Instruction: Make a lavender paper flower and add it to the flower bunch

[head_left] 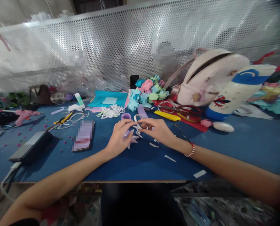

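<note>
- two bare hands are working close together over the blue bench point(130, 169).
- the left hand point(118, 138) is clasping a purple paper piece point(132, 138), its thumb and fingers curling around it; pointed ends are showing below the thumb.
- the right hand point(156, 129) is pinching a white strip point(137, 118) between thumb and fingers; the strip is arching upward, just beside the left fingertips, though whether they are touching it i cannot tell.
- a red-and-white bracelet point(190, 151) is circling the right wrist.
- loose paper slips point(170, 158) are lying near the right forearm.
- behind the hands, a heap of white scraps point(111, 111) is sitting in front of a blue sheet point(108, 96), and crumpled paper flowers point(146, 86) are piling up beside it.
- a yellow cutter point(167, 115) is resting beyond the right hand.
- a phone point(84, 135) and a power bank point(31, 146) are lying to the left.
</note>
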Available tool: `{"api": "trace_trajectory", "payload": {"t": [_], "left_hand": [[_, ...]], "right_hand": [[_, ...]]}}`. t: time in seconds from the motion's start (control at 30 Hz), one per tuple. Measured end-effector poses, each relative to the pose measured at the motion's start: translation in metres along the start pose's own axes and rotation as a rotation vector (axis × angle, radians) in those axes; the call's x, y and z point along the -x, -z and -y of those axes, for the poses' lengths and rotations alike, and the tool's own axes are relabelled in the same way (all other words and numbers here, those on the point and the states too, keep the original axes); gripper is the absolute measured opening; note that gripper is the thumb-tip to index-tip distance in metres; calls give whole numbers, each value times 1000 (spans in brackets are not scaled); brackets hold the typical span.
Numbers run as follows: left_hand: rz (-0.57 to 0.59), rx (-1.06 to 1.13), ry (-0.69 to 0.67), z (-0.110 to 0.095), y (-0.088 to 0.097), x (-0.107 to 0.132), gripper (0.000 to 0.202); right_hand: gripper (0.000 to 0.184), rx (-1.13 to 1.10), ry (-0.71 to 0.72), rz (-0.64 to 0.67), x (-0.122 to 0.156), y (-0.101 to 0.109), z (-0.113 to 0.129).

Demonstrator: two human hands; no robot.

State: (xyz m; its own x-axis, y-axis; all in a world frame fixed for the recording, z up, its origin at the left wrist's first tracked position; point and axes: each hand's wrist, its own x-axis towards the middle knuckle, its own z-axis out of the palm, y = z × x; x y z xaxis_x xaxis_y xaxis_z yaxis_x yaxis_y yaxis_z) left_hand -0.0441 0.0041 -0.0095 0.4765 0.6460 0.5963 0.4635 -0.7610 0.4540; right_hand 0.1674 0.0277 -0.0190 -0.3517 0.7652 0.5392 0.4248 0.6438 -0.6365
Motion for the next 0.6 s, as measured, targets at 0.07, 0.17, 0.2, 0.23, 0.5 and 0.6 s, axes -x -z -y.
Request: {"api": "trace_trajectory", "payload": {"t": [0.07, 0.17, 0.2, 0.23, 0.5, 0.6], "left_hand": [[-1, -5, -21, 1, 0, 0, 39], [1, 7, -36, 4, -1, 1, 40], [1, 18, -38, 5, -2, 1, 40], [3, 32, -39, 6, -2, 1, 41], [30, 167, 23, 9, -3, 0, 38], [33, 186, 42, 11, -3, 1, 39]], "right_hand": [[28, -20, -17, -7, -1, 0, 0], [28, -38, -34, -10, -1, 0, 0], [28, -39, -36, -11, -1, 1, 0], [28, -38, -35, -14, 0, 1, 0], [26, -30, -38, -3, 0, -1, -2], [27, -44, -44, -7, 1, -2, -1]]}}
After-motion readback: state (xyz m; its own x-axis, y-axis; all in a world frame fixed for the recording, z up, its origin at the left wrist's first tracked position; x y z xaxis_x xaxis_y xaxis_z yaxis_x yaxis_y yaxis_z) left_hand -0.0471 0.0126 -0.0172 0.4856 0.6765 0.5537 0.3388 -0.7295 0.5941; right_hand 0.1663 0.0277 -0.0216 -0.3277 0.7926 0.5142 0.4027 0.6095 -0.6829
